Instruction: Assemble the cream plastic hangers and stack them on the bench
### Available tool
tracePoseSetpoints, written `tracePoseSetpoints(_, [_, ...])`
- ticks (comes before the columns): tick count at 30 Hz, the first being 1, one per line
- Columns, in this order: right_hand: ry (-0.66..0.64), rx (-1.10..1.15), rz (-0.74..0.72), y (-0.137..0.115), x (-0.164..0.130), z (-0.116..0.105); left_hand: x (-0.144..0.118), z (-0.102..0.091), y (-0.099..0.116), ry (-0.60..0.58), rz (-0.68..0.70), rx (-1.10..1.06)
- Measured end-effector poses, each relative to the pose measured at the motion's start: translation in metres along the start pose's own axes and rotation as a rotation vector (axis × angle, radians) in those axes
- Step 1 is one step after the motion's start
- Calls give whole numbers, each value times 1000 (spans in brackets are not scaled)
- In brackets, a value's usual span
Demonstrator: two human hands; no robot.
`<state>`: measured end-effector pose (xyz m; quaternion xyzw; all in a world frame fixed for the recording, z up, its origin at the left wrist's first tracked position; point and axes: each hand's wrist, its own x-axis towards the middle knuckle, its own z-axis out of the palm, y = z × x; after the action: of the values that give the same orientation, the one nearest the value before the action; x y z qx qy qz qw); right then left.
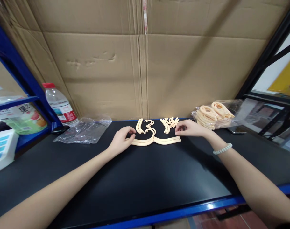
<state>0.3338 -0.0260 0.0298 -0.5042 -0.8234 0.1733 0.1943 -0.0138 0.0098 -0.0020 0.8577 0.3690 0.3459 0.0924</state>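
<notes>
The hanger (pixel 153 139) lies at three o'clock from the left hand (pixel 121 139), eight from the right hand (pixel 191 128), fingers of both curled, grip unclear.

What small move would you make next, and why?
Probably bring the right hand to the right end of the hanger: that end lies free, with the hand apart from it, while the left hand is at the left end.

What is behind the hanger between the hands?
Behind the hanger lie loose strips and a cluster of hooked pieces on the table. Anything covered by the right hand cannot be seen.
</notes>
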Motion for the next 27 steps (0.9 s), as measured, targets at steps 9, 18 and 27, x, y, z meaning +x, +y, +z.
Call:
tracePoseSetpoints(9, [334, -79, -46, -6, 15, 24, 17, -5, -43, -81, 63, 68])
tracePoseSetpoints(18, [176, -299, -129, -39, 80, 39, 21, 2, -59, -249, 113, 72])
tracePoseSetpoints(27, [121, -487, -135, -51, 121, 56, 20, -1, -58, -312, 170, 69])
